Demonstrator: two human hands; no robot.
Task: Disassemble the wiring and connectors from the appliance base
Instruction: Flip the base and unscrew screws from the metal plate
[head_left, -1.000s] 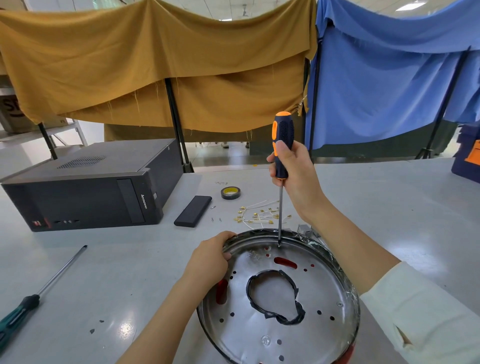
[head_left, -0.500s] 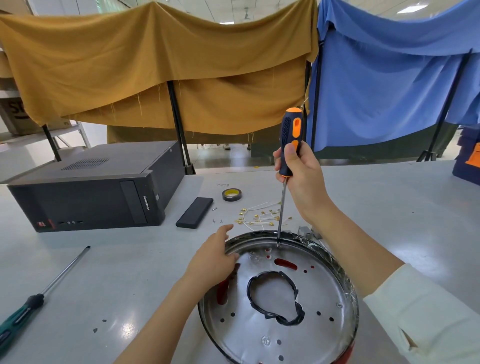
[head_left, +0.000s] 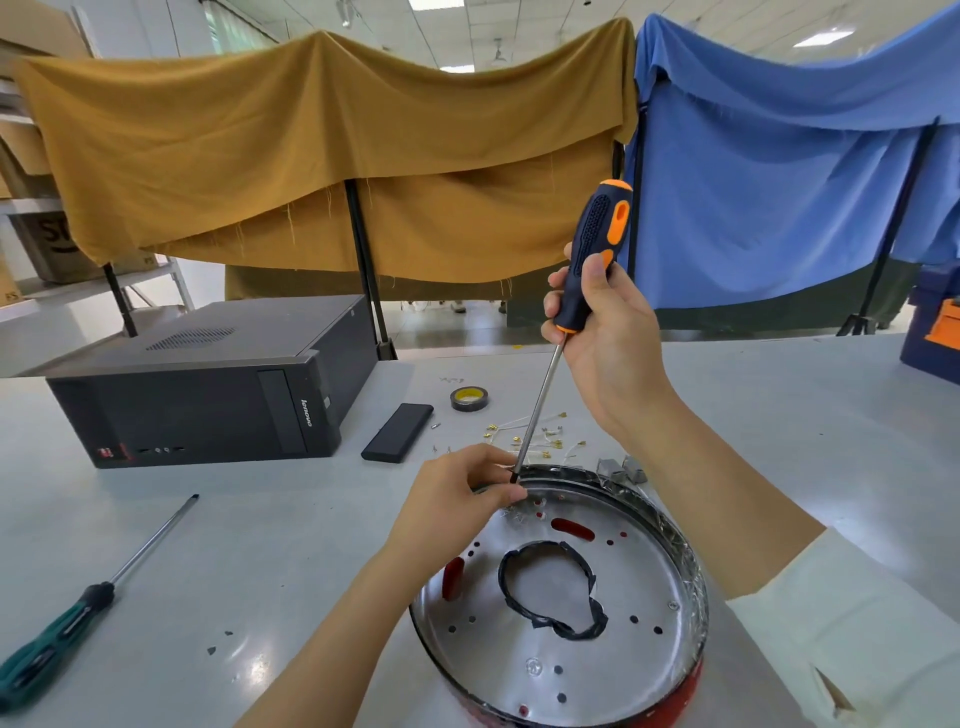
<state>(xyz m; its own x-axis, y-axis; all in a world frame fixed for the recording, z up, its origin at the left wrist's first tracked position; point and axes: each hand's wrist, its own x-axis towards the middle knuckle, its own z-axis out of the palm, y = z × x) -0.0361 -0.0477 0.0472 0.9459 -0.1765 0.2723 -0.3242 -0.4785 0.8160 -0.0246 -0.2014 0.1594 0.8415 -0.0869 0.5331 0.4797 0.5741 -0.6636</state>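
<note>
Screwdriver (head_left: 587, 270) tilted, tip lifted to rim; my left hand (head_left: 457, 499) now pinches at the tip, right hand (head_left: 608, 332) clamps handle. Likely plucking a freed screw off appliance base (head_left: 680, 561); next, set it aside.

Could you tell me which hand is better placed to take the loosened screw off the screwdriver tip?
Left. The left hand already pinches at the screwdriver tip by the appliance base rim; the right hand grips the handle.

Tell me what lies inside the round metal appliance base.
Inside the appliance base: a black-taped cutout, red slots, small holes and one screw. The left hand covers part of the far rim.
</note>
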